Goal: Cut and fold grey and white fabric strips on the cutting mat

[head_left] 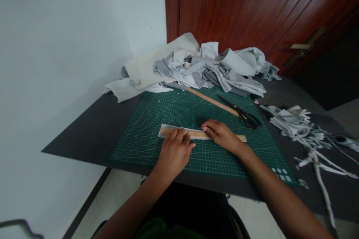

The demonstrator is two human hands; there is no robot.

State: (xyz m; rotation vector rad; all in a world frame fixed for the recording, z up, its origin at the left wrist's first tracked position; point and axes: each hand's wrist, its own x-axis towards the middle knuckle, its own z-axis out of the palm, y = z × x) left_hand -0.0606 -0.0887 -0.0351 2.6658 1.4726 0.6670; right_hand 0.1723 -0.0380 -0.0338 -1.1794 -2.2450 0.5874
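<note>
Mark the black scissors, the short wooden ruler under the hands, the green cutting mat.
Black metal scissors (241,112), head view, where blades meet handles.
Short flat wooden ruler (198,134), head view, exposed middle stretch.
Green gridded cutting mat (174,110), head view, bare grid area.

Two wooden rulers: near ruler (241,138) under left hand (174,151) and right hand (221,134), far ruler (213,101) beyond the right hand. One pair of scissors (246,117), one cutting mat (174,108), one fabric strip (163,129). Two cloth heaps: back heap (196,67), scrap heap (294,123).

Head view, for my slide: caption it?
Left hand and right hand press a wooden ruler onto a fabric strip on a cutting mat.
</note>
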